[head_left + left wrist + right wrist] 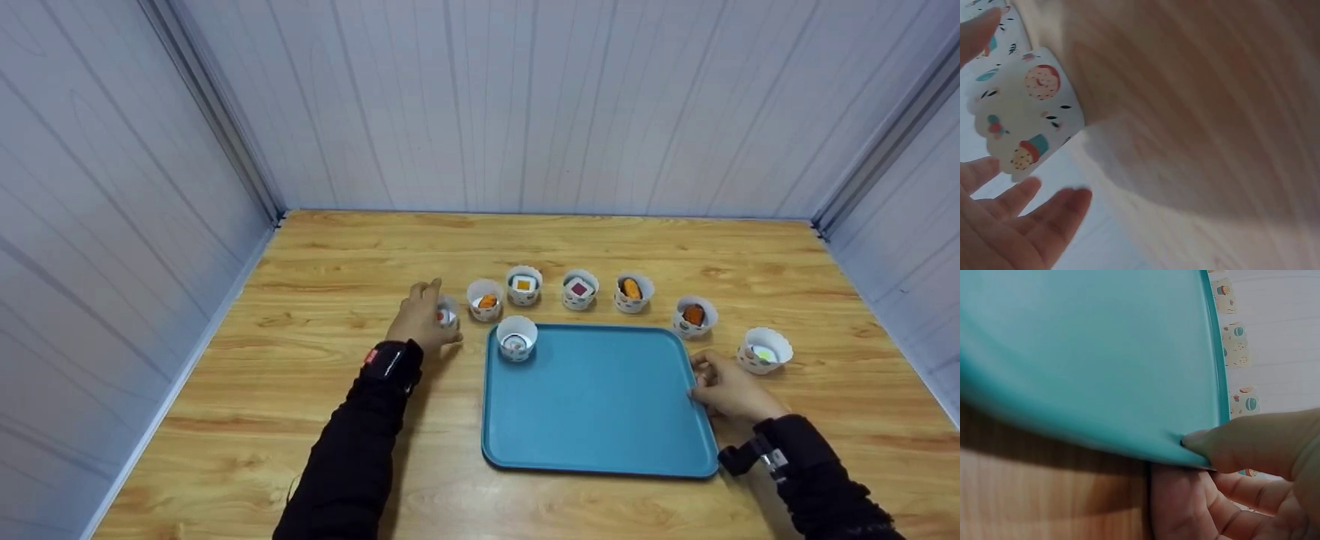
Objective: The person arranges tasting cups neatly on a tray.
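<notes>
My left hand (420,319) reaches around a patterned paper baking cup (449,307) at the left end of a row of cups. In the left wrist view, the thumb and spread fingers (1058,219) lie on either side of that cup, with fingertips close to its scalloped rim. A small red spot shows inside the cup. My right hand (731,390) pinches the right rim of a blue tray (600,405), thumb on top and fingers underneath, as the right wrist view shows. Another paper cup (517,337) stands in the tray's far left corner.
More paper cups arc behind the tray: one with an orange piece (486,300), two with square pieces (523,285), (580,289), others with orange or brown pieces (631,290), (694,316). One cup (763,352) stands near my right hand. Panel walls enclose the wooden table (315,262).
</notes>
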